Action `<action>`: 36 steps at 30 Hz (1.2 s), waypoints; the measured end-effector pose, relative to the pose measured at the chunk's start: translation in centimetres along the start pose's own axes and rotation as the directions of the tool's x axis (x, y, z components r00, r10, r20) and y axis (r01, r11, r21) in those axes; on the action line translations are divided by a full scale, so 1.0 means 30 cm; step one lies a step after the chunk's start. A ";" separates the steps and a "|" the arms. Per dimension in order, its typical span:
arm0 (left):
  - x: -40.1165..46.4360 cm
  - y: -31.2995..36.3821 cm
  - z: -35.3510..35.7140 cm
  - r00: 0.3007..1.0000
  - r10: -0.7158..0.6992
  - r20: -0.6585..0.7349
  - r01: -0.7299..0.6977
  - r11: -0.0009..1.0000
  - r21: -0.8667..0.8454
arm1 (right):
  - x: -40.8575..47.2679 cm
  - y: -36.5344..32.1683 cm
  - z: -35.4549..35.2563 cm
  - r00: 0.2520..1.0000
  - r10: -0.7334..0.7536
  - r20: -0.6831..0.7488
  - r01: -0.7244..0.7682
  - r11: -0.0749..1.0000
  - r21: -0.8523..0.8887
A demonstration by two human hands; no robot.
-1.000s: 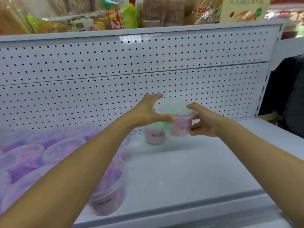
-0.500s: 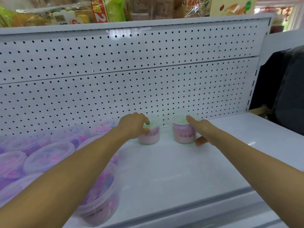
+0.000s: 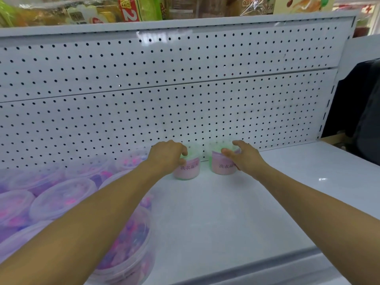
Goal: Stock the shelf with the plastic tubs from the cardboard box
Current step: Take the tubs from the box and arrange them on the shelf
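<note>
Head view: pull your hands away carelessly and you could tip either small tub, since both look light and stand just apart at the far edge of the shelf [image 3: 236, 212]. Your left hand [image 3: 166, 156] curls over the left tub [image 3: 188, 169]. Your right hand [image 3: 244, 158] wraps the right tub [image 3: 221, 165], fingers loosely bent around it.

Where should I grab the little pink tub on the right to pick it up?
Grab the right pink tub round its sides just under the lid, coming down from above and a bit from the right. It stands upright by the pegboard, and the left pink tub sits close on its left. The right hand already curls there; a top grip looks easiest.
</note>
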State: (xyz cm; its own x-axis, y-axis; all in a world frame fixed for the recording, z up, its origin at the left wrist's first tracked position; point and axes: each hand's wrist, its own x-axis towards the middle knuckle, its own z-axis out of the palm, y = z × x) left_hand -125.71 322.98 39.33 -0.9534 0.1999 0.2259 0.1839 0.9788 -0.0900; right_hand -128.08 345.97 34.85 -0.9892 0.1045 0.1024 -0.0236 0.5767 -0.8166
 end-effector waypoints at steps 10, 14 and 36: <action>-0.084 0.038 -0.039 0.997 0.077 0.015 -0.078 0.991 0.106 | -0.097 0.008 -0.046 0.989 -0.146 -0.005 0.134 0.922 -0.363; -0.228 0.151 -0.065 0.971 0.127 -0.205 -0.121 0.992 0.041 | -0.262 0.073 -0.162 0.898 -0.435 -0.063 0.321 0.749 -0.580; -1.179 1.275 0.369 0.981 0.186 0.052 -0.138 0.863 -0.486 | -1.339 1.056 -0.691 0.957 -0.288 0.038 0.243 0.721 -0.649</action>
State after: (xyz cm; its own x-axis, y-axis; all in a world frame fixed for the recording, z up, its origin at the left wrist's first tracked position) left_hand -87.61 352.87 17.17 -0.9137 0.3761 0.1541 0.4063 0.8386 0.3629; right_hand -86.11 376.82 16.65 -0.9452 -0.0972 0.3116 -0.1637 0.9670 -0.1950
